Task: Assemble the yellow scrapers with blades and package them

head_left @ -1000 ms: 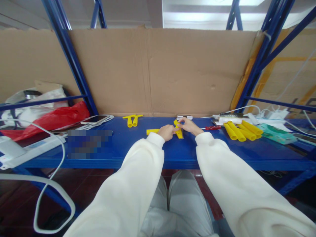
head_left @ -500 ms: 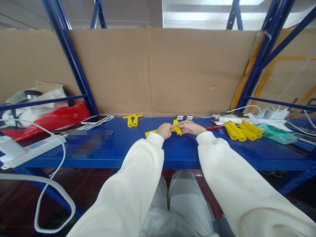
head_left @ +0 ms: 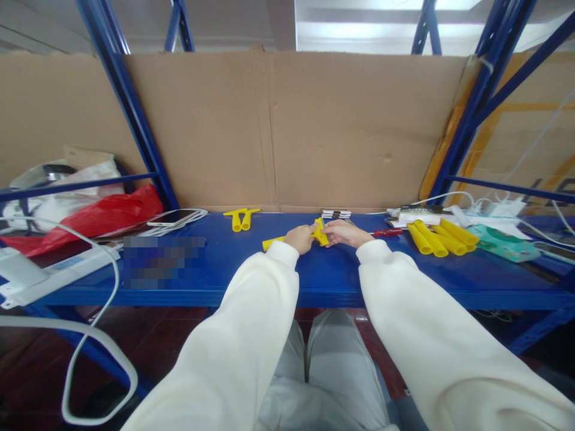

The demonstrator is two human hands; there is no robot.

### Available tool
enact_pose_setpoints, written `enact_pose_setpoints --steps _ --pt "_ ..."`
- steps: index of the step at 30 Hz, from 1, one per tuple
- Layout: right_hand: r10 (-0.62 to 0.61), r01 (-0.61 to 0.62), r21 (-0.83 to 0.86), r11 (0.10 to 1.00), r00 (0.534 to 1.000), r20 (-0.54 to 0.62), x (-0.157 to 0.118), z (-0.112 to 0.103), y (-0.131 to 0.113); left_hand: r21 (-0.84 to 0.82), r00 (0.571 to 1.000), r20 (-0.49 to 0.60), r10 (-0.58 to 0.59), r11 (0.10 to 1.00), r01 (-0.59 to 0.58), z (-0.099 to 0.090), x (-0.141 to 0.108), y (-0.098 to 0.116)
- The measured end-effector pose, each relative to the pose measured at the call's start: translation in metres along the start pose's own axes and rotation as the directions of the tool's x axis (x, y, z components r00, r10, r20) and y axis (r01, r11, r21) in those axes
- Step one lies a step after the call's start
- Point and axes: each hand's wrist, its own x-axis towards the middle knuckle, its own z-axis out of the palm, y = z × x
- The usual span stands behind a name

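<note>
Over the middle of the blue table, my left hand is closed around a yellow T-shaped plastic tool. Its tube-like handle sticks out to the left from under the palm, and the flat crosspiece points toward my right hand. My right hand pinches the right side of that crosspiece between thumb and fingers. Whether anything small sits between those fingertips is too small to tell. Just right of my right hand lies a red-handled screwdriver. Behind the hands stands a small stack of black and white packs.
Two yellow T-shaped tools lie at the back left of the table. Several yellow tubes lie right, beside a green packet. A phone, white cables and a power strip occupy the left. Cardboard closes the back.
The yellow crosspiece has tilted a little between my hands, and its handle end shows slightly more at the left. Both hands stay in nearly the same place.
</note>
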Motion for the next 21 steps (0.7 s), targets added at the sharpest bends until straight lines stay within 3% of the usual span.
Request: enact_pose_setpoints --steps 6,8,10,13,17,21 --pt "-0.049 0.050 0.026 0.998 0.997 -0.055 -0.002 -0.004 -0.005 -0.090 0.996 -0.079 -0.042 0.995 0.034 -0.004 -0.001 0.002" --pt "-0.094 0.090 -0.025 0.996 0.980 -0.175 0.002 -0.011 -0.003 -0.116 0.995 -0.092 -0.049 0.992 0.039 -0.005 -0.001 0.002" --pt "-0.163 0.108 -0.172 0.979 0.924 -0.345 0.008 -0.019 0.001 -0.140 0.993 -0.097 -0.063 0.989 0.049 -0.005 -0.001 0.002" --pt "-0.307 0.012 -0.525 0.851 0.822 -0.480 0.016 -0.032 0.008 -0.187 0.989 -0.123 -0.083 0.981 0.059 -0.006 -0.001 0.002" --pt "-0.309 -0.189 -0.771 0.609 0.838 -0.449 0.018 -0.041 0.016 -0.300 0.967 -0.214 -0.137 0.952 0.068 -0.009 0.000 0.002" --pt "-0.254 -0.295 -0.807 0.512 0.846 -0.470 0.014 -0.043 0.017 -0.499 0.930 -0.301 -0.211 0.866 0.036 -0.014 0.009 -0.001"
